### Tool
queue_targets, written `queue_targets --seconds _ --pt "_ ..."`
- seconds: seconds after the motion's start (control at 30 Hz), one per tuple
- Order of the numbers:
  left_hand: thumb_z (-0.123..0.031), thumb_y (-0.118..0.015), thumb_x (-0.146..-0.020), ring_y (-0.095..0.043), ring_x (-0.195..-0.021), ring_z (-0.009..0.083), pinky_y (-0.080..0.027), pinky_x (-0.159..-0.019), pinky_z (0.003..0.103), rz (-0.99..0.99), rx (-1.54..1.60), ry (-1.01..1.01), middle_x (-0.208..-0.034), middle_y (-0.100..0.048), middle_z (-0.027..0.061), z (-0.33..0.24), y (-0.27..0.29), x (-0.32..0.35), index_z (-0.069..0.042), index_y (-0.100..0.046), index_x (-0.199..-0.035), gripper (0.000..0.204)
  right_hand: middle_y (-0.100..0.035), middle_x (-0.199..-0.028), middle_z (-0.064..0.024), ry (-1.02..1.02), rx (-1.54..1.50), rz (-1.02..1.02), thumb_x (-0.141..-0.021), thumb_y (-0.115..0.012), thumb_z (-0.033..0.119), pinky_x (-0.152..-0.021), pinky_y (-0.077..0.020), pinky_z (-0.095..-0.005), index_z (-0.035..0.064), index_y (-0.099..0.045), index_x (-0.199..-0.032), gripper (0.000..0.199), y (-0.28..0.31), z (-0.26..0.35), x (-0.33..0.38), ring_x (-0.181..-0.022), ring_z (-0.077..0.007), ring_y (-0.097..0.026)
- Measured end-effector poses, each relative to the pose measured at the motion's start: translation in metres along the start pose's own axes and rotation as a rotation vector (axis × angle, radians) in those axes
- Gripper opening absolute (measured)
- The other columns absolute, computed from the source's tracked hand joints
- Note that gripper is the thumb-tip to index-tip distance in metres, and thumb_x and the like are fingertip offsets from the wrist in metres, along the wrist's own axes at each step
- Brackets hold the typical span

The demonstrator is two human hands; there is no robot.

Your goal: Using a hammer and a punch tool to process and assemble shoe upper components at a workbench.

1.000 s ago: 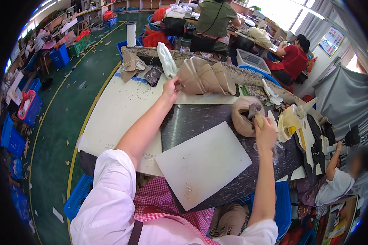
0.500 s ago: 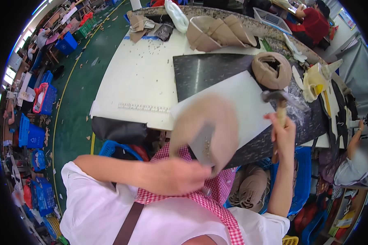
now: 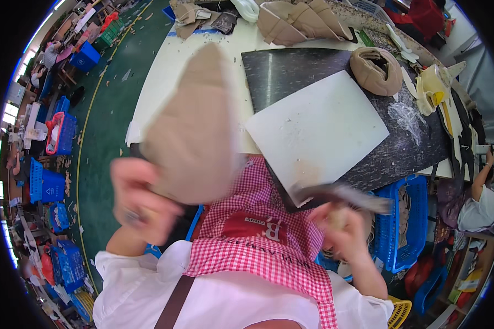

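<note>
In my left hand (image 3: 142, 200), closed at its lower edge and smeared by motion, is a beige leather piece (image 3: 195, 131). It is raised with its broad, pointed face showing, at the left of the worktable's near edge. My right hand (image 3: 343, 227) is closed around a hammer (image 3: 351, 196), blurred too, beside the near corner of a white board (image 3: 318, 126). The hammer's dark head points sideways; most of its handle is hidden by the fingers. Small specks lie on the board, which rests on a dark mottled slab (image 3: 282, 74).
A rolled beige piece (image 3: 376, 71) sits on the slab's far right. Stacked beige pieces (image 3: 302, 22) lie at the table's back. A yellowish container (image 3: 431, 90) stands at the right. Below are blue baskets (image 3: 403, 225); another person's arm (image 3: 483, 178) shows at far right.
My left hand has swung left with the leather piece, lifting it away from my lap. My right hand has come down toward me with the hammer, which has tipped from upright to sideways.
</note>
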State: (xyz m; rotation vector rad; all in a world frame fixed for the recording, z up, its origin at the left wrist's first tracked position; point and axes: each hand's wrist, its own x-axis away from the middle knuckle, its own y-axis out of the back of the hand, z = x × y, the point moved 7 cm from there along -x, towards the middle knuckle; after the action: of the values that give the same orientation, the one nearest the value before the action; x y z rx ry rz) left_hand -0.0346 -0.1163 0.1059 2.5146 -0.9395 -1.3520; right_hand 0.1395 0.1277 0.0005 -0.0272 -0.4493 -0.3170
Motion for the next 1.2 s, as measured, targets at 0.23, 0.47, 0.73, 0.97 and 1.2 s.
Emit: queue_targets --seconds 0.23,0.47,0.73,0.97,1.2 --pt "-0.013 -0.055 -0.074 -0.053 -0.074 0.0169 -0.046 -0.066 0.028 0.927 0.032 -0.455 -0.083 -0.046 0.009 -0.005 -0.191 0.046 -0.001 -0.053 -0.08 0.014 -0.052 -0.064 0.0032 0.149 0.227 -0.48 -0.076 -0.067 0.02 -0.041 -0.0311 -0.0198 0.0036 -0.059 -0.083 0.02 0.084 0.04 -0.061 -0.045 -0.0035 -0.04" --pt "-0.015 -0.056 -0.076 -0.055 -0.089 0.0198 -0.045 -0.074 0.028 0.709 0.246 -0.483 -0.113 -0.051 0.012 -0.001 -0.188 0.049 -0.006 -0.061 -0.084 0.013 -0.047 -0.065 0.0006 0.24 0.498 -0.327 -0.057 -0.08 0.017 -0.059 -0.0397 -0.0242 0.0032 -0.055 -0.085 0.04 0.072 0.056 -0.098 -0.062 -0.0106 -0.046" --pt "-0.002 -0.063 -0.078 -0.061 -0.074 0.013 -0.05 -0.066 0.022 0.437 0.729 0.673 -0.082 -0.062 0.009 0.073 -0.144 -0.015 0.002 -0.06 -0.085 0.009 -0.051 -0.069 -0.0033 0.303 0.698 -0.303 -0.056 -0.079 0.016 -0.062 -0.0423 -0.028 0.0 -0.053 -0.086 0.043 0.068 0.069 -0.113 -0.065 -0.0128 -0.048" --pt "-0.004 -0.059 -0.081 -0.06 -0.066 0.0085 -0.051 -0.062 0.022 0.414 0.765 0.72 -0.071 -0.062 0.0068 0.083 -0.182 -0.006 0.002 -0.058 -0.081 0.007 -0.052 -0.069 -0.0064 0.308 0.689 -0.377 -0.059 -0.078 0.019 -0.063 -0.043 -0.028 0.0001 -0.053 -0.084 0.04 0.064 0.07 -0.102 -0.066 -0.0139 -0.05" --pt "-0.002 -0.058 -0.082 -0.06 -0.074 0.007 -0.051 -0.066 0.021 0.618 0.549 0.604 -0.077 -0.063 0.0045 0.073 -0.182 -0.018 0.002 -0.059 -0.083 0.004 -0.054 -0.069 -0.0051 0.442 0.629 -0.704 -0.076 -0.068 0.017 -0.051 -0.041 -0.026 0.0023 -0.056 -0.088 0.022 0.092 0.082 -0.058 -0.055 -0.0113 -0.05"
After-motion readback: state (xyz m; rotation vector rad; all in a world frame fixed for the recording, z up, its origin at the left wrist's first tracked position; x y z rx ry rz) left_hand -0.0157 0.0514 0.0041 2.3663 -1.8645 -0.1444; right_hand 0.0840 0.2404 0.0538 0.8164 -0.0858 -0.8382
